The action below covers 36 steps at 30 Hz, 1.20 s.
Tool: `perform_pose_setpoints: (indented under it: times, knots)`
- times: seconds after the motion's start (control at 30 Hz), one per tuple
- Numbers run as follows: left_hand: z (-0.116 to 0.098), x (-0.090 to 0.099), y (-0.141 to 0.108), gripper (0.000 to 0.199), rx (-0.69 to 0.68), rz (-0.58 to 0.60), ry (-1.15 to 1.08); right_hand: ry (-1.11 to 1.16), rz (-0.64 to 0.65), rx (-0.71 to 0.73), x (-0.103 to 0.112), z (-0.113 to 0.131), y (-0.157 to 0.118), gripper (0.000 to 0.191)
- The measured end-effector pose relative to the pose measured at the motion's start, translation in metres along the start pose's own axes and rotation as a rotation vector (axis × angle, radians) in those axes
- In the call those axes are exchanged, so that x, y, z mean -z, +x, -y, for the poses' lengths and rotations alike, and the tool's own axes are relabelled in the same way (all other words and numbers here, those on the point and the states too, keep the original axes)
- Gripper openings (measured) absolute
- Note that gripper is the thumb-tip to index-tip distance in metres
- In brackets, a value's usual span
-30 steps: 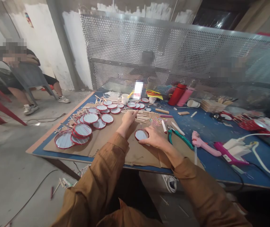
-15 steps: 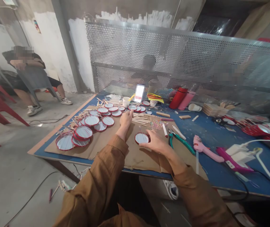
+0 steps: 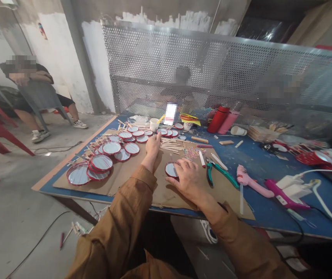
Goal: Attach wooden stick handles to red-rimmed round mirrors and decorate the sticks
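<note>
A small red-rimmed drum (image 3: 170, 169) with a pale round face lies on the brown cardboard (image 3: 168, 197). Over its right side is my right hand (image 3: 188, 176), thumb and fingers apart; the fingers cover part of the face and the thumb is by the near rim. Farther forward, my left hand (image 3: 153, 146) is closed, thumb uppermost, beside thin wooden sticks (image 3: 172, 145); what its fingers hold, if anything, is hidden. Several similar drums (image 3: 112, 148) are piled to the left, some with sticks poking out.
Right of my hands lie green-handled pliers (image 3: 224, 174), a pink glue gun (image 3: 253, 182) and a magenta power strip (image 3: 285, 197) with white plugs. Behind stand a paper cup (image 3: 154, 124), a lit phone (image 3: 170, 113) and a red bottle (image 3: 218, 119). A perforated metal screen (image 3: 148, 69) backs the table.
My right hand has shifted from gripping the drum's right edge to lying over its face, with the fingers raised. The left hand stays closed in nearly the same place.
</note>
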<state>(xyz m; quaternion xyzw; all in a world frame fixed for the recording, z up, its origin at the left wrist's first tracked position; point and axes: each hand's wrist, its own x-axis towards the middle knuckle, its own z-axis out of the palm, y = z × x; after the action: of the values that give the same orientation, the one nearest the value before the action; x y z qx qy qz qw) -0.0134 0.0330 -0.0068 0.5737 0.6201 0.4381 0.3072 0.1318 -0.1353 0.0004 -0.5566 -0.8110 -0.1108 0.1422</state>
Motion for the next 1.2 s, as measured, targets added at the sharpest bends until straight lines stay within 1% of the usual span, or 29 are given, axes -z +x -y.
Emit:
perform_pose_setpoints:
  times: [0.2, 0.33, 0.5, 0.7, 0.8, 0.97, 1.03, 1.1, 1.2]
  knots:
    - [0.002, -0.002, 0.001, 0.051, -0.015, 0.038, 0.007, -0.018, 0.063, -0.037, -0.008, -0.003, 0.003, 0.056]
    - [0.005, -0.004, 0.003, 0.052, -0.037, 0.042, 0.000, -0.032, 0.071, -0.011, -0.011, -0.003, 0.006, 0.055]
    - [0.005, -0.003, 0.003, 0.053, -0.027, 0.034, 0.002, -0.023, 0.104, 0.012, -0.011, -0.004, 0.010, 0.056]
    - [0.005, -0.001, 0.001, 0.054, -0.021, 0.006, 0.021, 0.004, 0.108, 0.020, -0.013, -0.006, 0.011, 0.054]
    - [0.005, 0.002, 0.001, 0.055, 0.004, -0.018, 0.038, 0.013, 0.104, 0.020, -0.015, -0.007, 0.012, 0.053]
    - [0.004, 0.012, -0.002, 0.053, 0.061, -0.116, 0.116, -0.006, 0.087, 0.021, -0.015, -0.006, 0.012, 0.053]
    - [0.004, 0.016, -0.005, 0.052, 0.066, -0.136, 0.149, -0.009, 0.098, 0.026, -0.015, -0.005, 0.013, 0.053]
    - [0.005, 0.017, -0.008, 0.049, 0.051, -0.128, 0.179, -0.005, 0.109, 0.031, -0.013, -0.005, 0.013, 0.053]
    - [0.008, 0.016, -0.011, 0.044, 0.005, -0.082, 0.204, 0.051, 0.094, 0.048, -0.011, -0.009, 0.015, 0.049]
